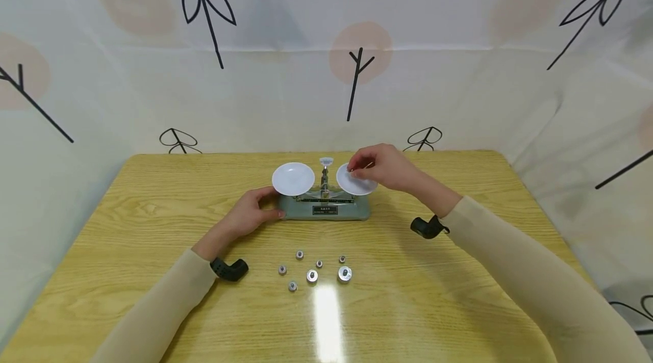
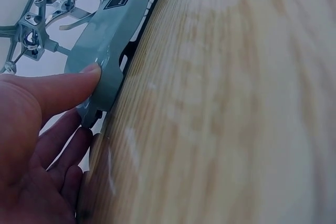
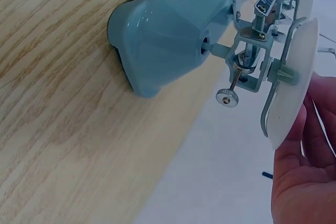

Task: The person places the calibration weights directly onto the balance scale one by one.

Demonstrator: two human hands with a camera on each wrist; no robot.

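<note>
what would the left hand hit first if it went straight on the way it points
The balance base, most likely: in the wrist view the left hand has its thumb on that end, so there seems to be no gap to cross.

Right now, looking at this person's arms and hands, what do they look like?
Both the left hand and right hand are bare, without gloves. The left sleeve and right sleeve are plain beige, long, reaching about the wrists. A small, black, bent device sits at each wrist: left device, right device.
</note>
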